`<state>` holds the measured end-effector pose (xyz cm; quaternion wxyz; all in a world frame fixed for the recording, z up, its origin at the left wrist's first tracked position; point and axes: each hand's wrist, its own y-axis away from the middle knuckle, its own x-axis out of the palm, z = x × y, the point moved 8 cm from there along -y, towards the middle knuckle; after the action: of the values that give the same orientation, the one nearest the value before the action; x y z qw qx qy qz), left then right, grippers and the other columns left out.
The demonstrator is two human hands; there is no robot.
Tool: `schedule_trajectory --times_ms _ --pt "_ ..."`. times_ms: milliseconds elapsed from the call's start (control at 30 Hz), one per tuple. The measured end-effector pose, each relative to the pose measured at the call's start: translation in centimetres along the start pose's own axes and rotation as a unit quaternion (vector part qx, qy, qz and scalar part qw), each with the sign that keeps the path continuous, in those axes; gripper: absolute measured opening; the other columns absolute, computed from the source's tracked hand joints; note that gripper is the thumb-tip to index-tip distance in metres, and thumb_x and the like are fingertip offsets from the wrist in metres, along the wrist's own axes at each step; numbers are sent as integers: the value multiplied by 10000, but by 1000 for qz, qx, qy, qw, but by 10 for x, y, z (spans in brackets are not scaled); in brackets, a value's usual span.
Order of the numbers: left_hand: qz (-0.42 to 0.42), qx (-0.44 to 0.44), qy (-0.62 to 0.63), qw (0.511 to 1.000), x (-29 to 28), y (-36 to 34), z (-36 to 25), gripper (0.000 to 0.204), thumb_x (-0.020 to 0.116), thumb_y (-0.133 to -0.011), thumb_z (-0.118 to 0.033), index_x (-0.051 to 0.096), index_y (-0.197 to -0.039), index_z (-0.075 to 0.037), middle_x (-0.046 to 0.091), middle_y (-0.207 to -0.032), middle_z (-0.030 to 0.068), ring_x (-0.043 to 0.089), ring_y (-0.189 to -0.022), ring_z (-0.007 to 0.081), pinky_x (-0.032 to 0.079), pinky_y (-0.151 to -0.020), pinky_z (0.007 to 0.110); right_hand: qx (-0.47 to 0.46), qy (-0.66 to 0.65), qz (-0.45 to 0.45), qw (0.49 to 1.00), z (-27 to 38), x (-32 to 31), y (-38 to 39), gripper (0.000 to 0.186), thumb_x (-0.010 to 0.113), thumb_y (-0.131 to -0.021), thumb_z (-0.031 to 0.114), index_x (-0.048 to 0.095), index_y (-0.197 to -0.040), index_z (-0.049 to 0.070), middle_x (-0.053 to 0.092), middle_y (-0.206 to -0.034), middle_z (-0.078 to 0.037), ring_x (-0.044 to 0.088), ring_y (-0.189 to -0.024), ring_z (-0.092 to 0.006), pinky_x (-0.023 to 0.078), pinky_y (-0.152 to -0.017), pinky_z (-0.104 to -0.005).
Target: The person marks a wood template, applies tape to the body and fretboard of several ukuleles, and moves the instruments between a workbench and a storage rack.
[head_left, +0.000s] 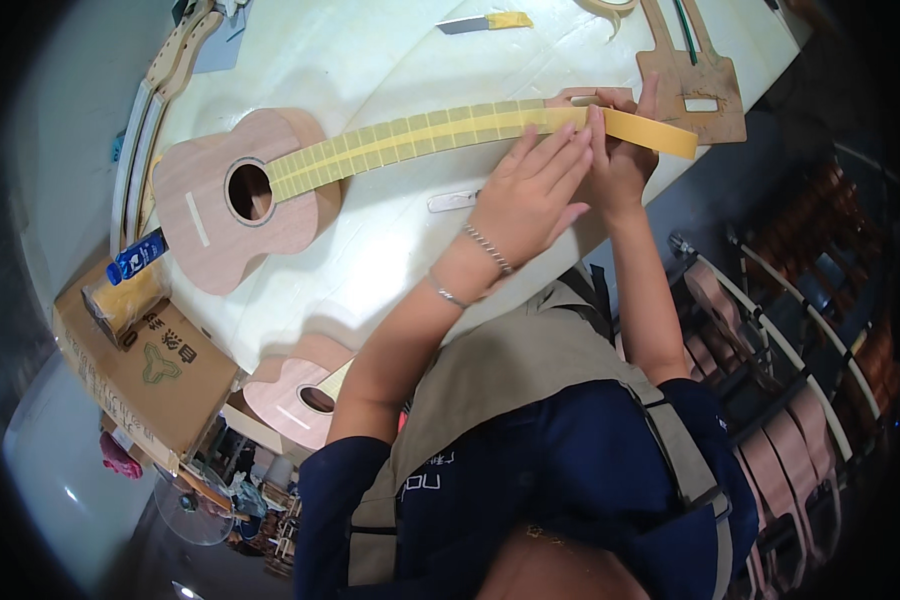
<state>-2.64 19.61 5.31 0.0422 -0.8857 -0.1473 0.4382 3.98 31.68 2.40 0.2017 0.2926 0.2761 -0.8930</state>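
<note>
An unfinished ukulele (pixel 195 205) of pale wood lies on the white table with its neck pointing right. Yellow masking tape (pixel 410 138) covers the fingerboard between its frets. My left hand (pixel 535 185) rests fingers outstretched and flat at the neck's far end, near the headstock (pixel 600 95). Beside it, my right hand (pixel 622 165) grips a wider band of yellow masking tape (pixel 655 134), which sticks out to the right past the headstock. Part of the headstock is hidden by my fingers. Whether that band is a roll seen edge-on, I cannot tell.
A knife with a taped handle (pixel 485 23) lies at the back; a small metal tool (pixel 452 201) sits below the neck. A wooden template (pixel 705 95) is at the table's right edge. Left stand a cardboard box (pixel 160 370), a blue tube (pixel 136 256) and another ukulele (pixel 290 400). Racked ukulele bodies (pixel 780 450) stand right.
</note>
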Motion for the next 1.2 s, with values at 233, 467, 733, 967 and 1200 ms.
schedule_trajectory --times_ms 233,467,733,967,1200 --pt "76 14 -173 982 -17 60 50 271 655 -666 -49 619 -935 -52 572 -817 62 563 -741 230 479 -572 319 -3 -14 -5 1000 -6 2 -1 683 592 -847 219 272 -1412 6 650 -922 -5 613 -858 -169 281 -1036 -426" --pt "-51 -99 -16 994 -33 33 48 251 671 -785 -56 609 -1026 -24 591 -691 35 571 -602 131 465 -509 237 -12 -15 1 1000 -10 1 -3 633 592 -842 239 341 -1380 18 652 -901 2 616 -862 -171 279 -1033 -449" --pt "-123 -363 371 846 2 2 52 505 643 -849 -28 429 -1303 26 584 -665 0 529 -588 36 460 -536 179 -2 -25 0 1000 -8 0 -2 555 593 -843 246 429 -1334 46 660 -880 -4 625 -825 -176 282 -1031 -435" --pt "-137 -383 358 840 3 0 51 459 637 -847 -27 484 -1279 6 567 -655 -11 486 -583 8 412 -535 160 0 -14 28 1000 -6 1 -5 453 577 -856 227 488 -1264 51 646 -948 -32 610 -888 -177 295 -1020 -433" --pt "-170 -271 176 931 -12 -7 41 478 648 -820 -39 495 -1271 8 589 -666 -2 535 -586 72 459 -558 226 -257 -126 162 944 100 -2 13 272 567 -819 115 561 -1076 26 596 -962 -102 578 -956 -272 425 -892 -368"
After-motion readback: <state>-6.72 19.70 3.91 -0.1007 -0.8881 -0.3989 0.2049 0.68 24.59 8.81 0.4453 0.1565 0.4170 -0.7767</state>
